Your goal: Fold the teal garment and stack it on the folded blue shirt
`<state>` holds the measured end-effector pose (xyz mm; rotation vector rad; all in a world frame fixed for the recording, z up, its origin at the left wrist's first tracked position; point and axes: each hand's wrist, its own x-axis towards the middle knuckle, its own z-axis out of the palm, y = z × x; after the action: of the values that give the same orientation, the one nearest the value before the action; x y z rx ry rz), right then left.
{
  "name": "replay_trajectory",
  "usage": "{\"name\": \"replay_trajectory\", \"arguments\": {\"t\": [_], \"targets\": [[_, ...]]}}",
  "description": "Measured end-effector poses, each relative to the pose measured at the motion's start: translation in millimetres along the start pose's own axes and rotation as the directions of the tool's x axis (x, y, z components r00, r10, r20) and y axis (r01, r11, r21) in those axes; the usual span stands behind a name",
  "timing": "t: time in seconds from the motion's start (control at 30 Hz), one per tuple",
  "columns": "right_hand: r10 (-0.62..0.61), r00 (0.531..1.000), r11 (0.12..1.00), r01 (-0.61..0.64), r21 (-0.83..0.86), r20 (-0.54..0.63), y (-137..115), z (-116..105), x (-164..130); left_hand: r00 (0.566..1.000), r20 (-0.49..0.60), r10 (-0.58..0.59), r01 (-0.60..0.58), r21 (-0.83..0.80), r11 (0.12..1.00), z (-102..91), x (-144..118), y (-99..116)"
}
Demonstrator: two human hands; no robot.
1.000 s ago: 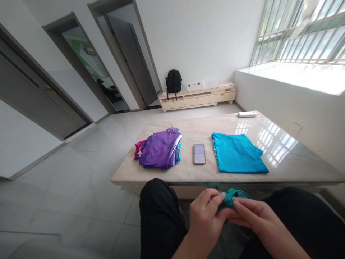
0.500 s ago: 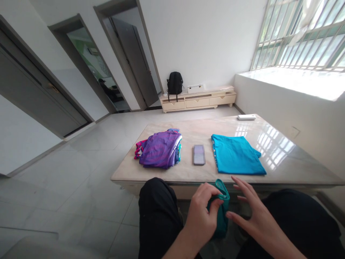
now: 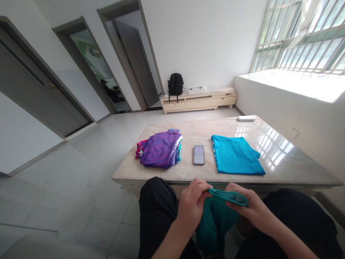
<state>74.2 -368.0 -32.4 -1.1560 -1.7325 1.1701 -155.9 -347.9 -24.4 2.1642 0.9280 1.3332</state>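
The left hand (image 3: 192, 205) pinches one end of a teal garment's (image 3: 215, 223) hem, and the right hand (image 3: 249, 205) grips the other end, so the edge runs taut between them, just off the near edge of the table (image 3: 291, 158). The rest of the cloth hangs down between the knees in black trousers (image 3: 156, 212). It is a plain, soft teal fabric with a stitched or banded hem (no label, print or writing can be made out on it).

At about 12 o'clock from the hands, a phone (image 3: 198, 154) lies flat on the marble-look table, its screen blurred and unreadable. At 1 o'clock lies a folded bright blue shirt (image 3: 235, 154), flat and neat. At 11 o'clock sits a pile of purple striped clothes (image 3: 160, 154) with pink and green edges showing underneath. Farther off at 1 o'clock, a white remote-like bar (image 3: 246, 118) rests near the far edge. Beyond, at 12 o'clock, a black backpack (image 3: 175, 83) leans against the wall on a low cream cabinet (image 3: 199, 101).
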Motion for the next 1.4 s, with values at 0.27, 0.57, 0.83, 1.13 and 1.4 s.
{"name": "replay_trajectory", "arguments": {"t": [0.27,0.57,0.83,1.13,1.4], "targets": [[-0.015,0.996,0.976,-0.004,-0.218,-0.088,0.8,-1.2,-7.0,0.985,0.029,0.171,-0.169,0.399,0.901,-7.8,-1.1,-20.7],[0.05,0.993,0.998,-0.045,-0.048,0.11,-17.8,-8.9,-2.1,0.977,0.127,0.173,-0.201,0.257,0.945,-17.3,-0.1,-10.6],[0.086,0.996,0.996,-0.086,0.001,-0.018,-45.0,-9.2,4.6,0.989,0.14,-0.039,0.053,-0.094,0.994,-15.3,6.1,-4.0],[0.294,0.92,0.93,-0.213,0.299,-0.261,-19.1,-2.3,-3.5,0.849,0.227,-0.477,0.525,-0.264,0.809,13.0,-23.7,-5.8],[0.268,0.921,0.958,-0.225,0.177,-0.282,-35.9,-13.1,-16.6,0.935,0.258,-0.243,0.28,-0.12,0.952,-12.9,-23.9,-8.3]]}}
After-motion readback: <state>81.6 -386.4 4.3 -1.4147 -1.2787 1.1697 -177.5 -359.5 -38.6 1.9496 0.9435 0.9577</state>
